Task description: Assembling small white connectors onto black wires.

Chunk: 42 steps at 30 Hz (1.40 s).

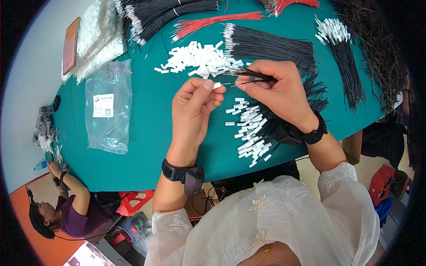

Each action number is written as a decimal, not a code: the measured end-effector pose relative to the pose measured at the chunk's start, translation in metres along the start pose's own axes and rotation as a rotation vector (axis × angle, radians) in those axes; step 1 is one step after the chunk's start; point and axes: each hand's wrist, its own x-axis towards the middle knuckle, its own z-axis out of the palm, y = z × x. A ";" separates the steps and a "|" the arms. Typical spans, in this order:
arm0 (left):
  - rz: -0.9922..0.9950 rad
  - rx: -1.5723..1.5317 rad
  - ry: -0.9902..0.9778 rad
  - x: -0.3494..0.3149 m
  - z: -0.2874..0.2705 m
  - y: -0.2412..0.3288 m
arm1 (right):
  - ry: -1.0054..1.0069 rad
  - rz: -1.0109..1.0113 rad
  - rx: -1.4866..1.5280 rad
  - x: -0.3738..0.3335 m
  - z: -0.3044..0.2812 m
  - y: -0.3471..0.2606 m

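My left hand pinches a small white plastic connector between thumb and fingertips above the green table. My right hand grips a few thin black wires, their bare tips pointing left toward the connector, a short gap apart. Under my right hand lies a pile of black wires fitted with white connectors. A heap of loose white connectors sits just beyond my hands. Both wrists wear black bands.
Bundles of black wires and red wires lie at the far side, more wired connectors at the right. A see-through plastic bag lies left, a phone beyond it. Another person sits lower left.
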 end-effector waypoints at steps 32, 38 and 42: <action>0.075 0.258 0.012 -0.003 0.004 -0.006 | -0.001 -0.074 -0.046 -0.001 0.001 -0.001; 0.055 0.200 0.022 -0.004 0.007 -0.006 | 0.025 -0.122 -0.099 0.000 0.003 -0.005; 0.054 0.175 0.028 -0.003 0.004 -0.011 | 0.054 -0.168 -0.092 0.000 0.006 -0.001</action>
